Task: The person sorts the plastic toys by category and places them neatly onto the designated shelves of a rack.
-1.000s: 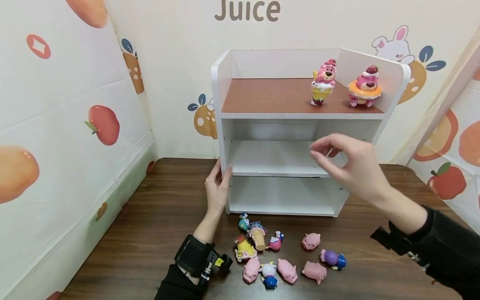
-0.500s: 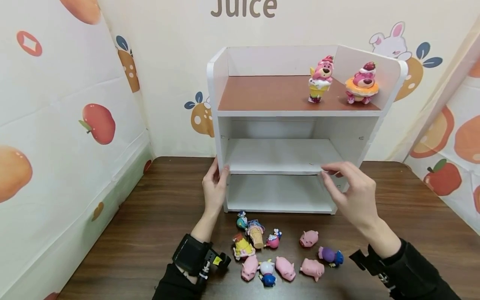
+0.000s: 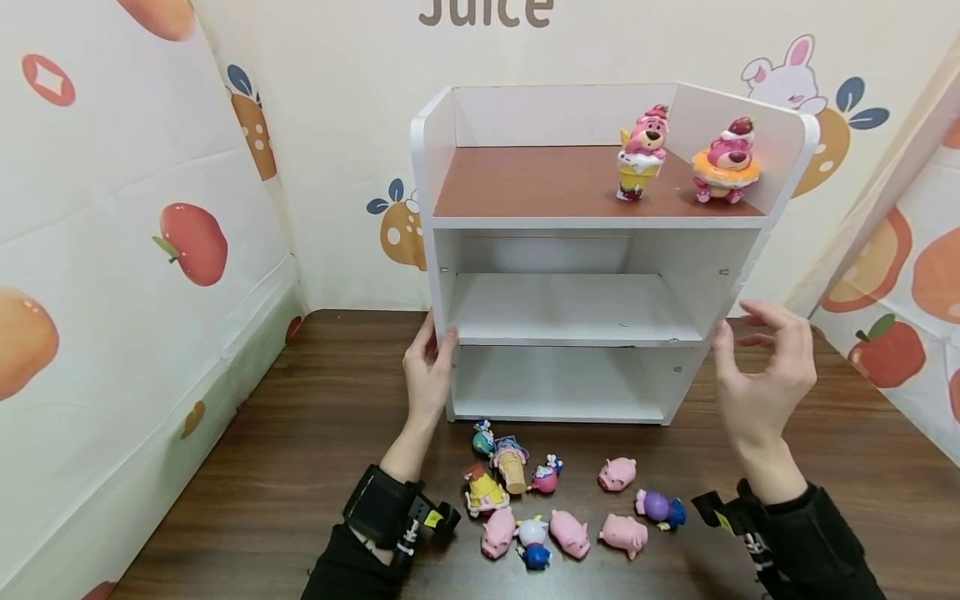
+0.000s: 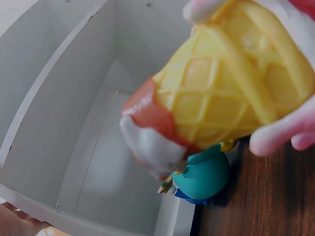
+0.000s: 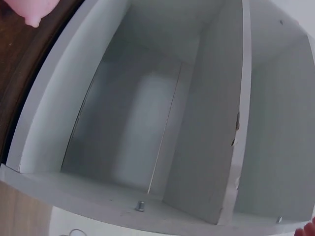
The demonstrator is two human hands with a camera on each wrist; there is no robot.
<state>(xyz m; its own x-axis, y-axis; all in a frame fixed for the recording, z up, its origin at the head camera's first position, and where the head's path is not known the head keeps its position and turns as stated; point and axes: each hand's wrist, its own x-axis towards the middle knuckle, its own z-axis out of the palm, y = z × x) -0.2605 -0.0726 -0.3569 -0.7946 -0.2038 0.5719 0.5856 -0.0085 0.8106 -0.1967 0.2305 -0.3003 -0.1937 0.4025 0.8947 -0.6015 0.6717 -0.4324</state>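
My left hand (image 3: 426, 379) holds the left side panel of a small white shelf unit (image 3: 566, 223), thumb by the front edge and fingers along the outside. In the left wrist view its fingers (image 4: 18, 222) show at the panel's outer side. Beside the unit's right side is my right hand (image 3: 765, 379), with nothing in it, thumb and curved fingers apart. Its fingertips (image 5: 307, 230) barely enter the right wrist view. On the brown top stand two pink bear figurines, one in a yellow cone (image 3: 641, 158), the other with an orange ring (image 3: 725, 167).
Several small figurines lie on the wooden table before the unit: pink pigs (image 3: 570, 535), a waffle-cone figure (image 3: 512, 471), a yellow-dressed figure (image 3: 486, 490), a teal figure (image 3: 482, 439), a purple-and-blue figure (image 3: 660, 508). Printed walls (image 3: 337, 100) stand behind and at both sides.
My right hand has come down from in front of the middle shelf and out to the unit's right side. The left hand keeps its place on the left panel.
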